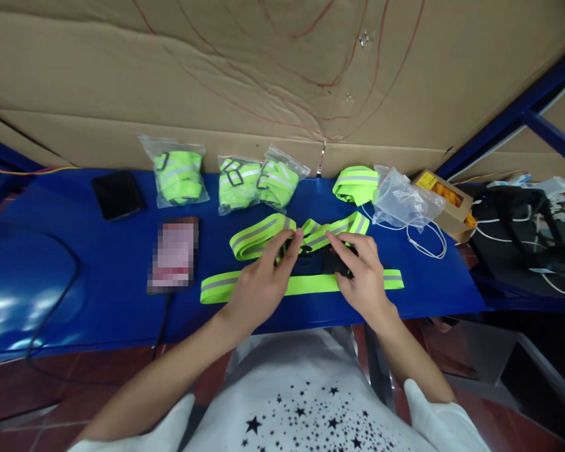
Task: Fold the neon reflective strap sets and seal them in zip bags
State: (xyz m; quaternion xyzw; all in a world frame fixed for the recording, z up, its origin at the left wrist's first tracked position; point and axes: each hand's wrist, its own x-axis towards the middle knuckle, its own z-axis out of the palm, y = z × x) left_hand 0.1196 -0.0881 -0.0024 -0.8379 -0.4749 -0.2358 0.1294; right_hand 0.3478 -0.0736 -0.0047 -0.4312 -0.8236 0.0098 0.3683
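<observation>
In the head view, a neon-yellow reflective strap [257, 237] with a grey stripe lies in loops behind my hands. My left hand [261, 279] is closed, thumb and forefinger pinched at the strap near small black fittings [306, 250]; the fingers partly hide the grip. My right hand [365, 270] closes its thumb and fingers around a black rectangular piece [334, 261], whose exact kind I cannot tell. The right forefinger reaches the strap's edge. Nearer to me, a straight length of the same neon strap [313, 284] runs flat beneath both hands.
Along the back stand a bagged strap [179, 177], two more bagged straps [238, 182] and a rolled strap [356, 184]. Beside it are empty plastic bags [405, 198], a white cable [433, 248] and a cardboard box [447, 201]. Left lie a black phone [117, 194] and a blurred-screen device [174, 254].
</observation>
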